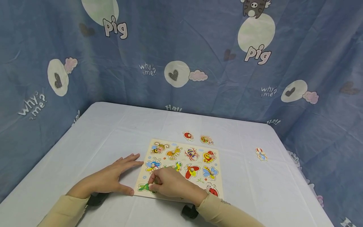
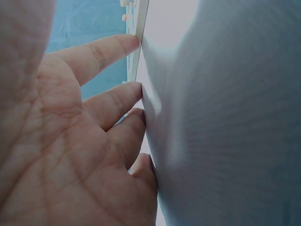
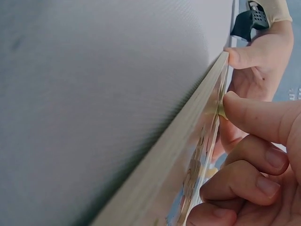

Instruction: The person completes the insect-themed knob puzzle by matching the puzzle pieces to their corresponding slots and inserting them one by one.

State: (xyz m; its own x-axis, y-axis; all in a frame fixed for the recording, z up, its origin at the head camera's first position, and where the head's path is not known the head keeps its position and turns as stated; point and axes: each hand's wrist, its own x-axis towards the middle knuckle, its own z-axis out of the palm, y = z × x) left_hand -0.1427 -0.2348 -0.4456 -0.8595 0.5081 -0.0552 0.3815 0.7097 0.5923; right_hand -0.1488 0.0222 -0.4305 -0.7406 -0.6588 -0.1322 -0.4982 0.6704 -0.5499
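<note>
right hand point(image 1: 173, 183) on my head feed is pinching the green piece point(image 1: 142, 187), apparently by its knob, thumb and finger curled in. piece is at the lower left of the board point(image 1: 161, 194); can't tell from here if it's fully seated. board lies flat, lower centre of frame. left hand point(image 1: 109, 176) is spread, fingers straight, gripping nothing; thumb tip touches the board's lower-left corner, and left wrist view gives me a fingertip against its edge. insect pieces sit along the board's top row (spider piece point(image 1: 192, 154) is third across). three loose on the white table point(image 1: 241, 186): round red piece point(image 1: 188, 136) and multicoloured piece point(image 1: 206, 139) just above the board, red-and-blue piece point(image 1: 261, 154) well apart, right side. blue curtain point(image 1: 198, 97) fills the upper frame.
</note>
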